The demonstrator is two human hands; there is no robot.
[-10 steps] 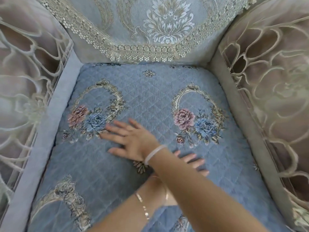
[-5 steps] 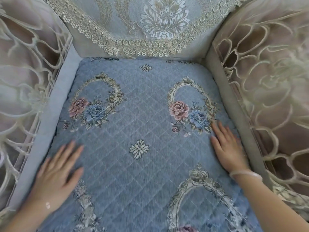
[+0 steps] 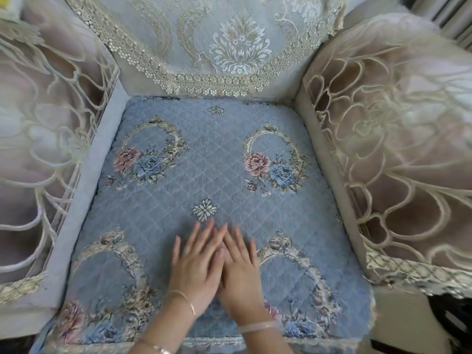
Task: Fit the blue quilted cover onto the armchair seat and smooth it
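While the blue quilted cover (image 3: 204,180) lies spread flat over the armchair seat (image 3: 378,310), its four oval flower wreaths stand upright toward the far backrest (image 3: 217,42), so the pattern's top points away from the person. The cover fills the seat from the backrest to the near front edge and reaches both side walls; it looks roughly square, so no long axis can be told with confidence. Its near edge drapes over the front of the seat, where a pale lace trim (image 3: 217,342) shows.

Both hands rest palm down on the near middle of the cover, just short of a small white flower motif (image 3: 204,210). The left hand (image 3: 196,267) lies with fingers straight and slightly fanned, pointing to the far side and a little right. The right hand (image 3: 240,274) lies just beside it, fingers straight and pointing far and a little left. The left hand's fingers overlap the right hand's inner fingers, so the two touch. Neither hand's grip closes on anything; both are flat and spread wide against the fabric.

A thin gold bracelet (image 3: 185,298) circles the left wrist, and a pale bangle (image 3: 258,328) circles the right. Both forearms are cut off by the lower edge. Part of the right hand's inner fingers is hidden under the left hand. Motion blur softens the fingertips and the near wreaths. Lace-patterned armrests (image 3: 398,139) rise on both sides, cropped at the frame edges.
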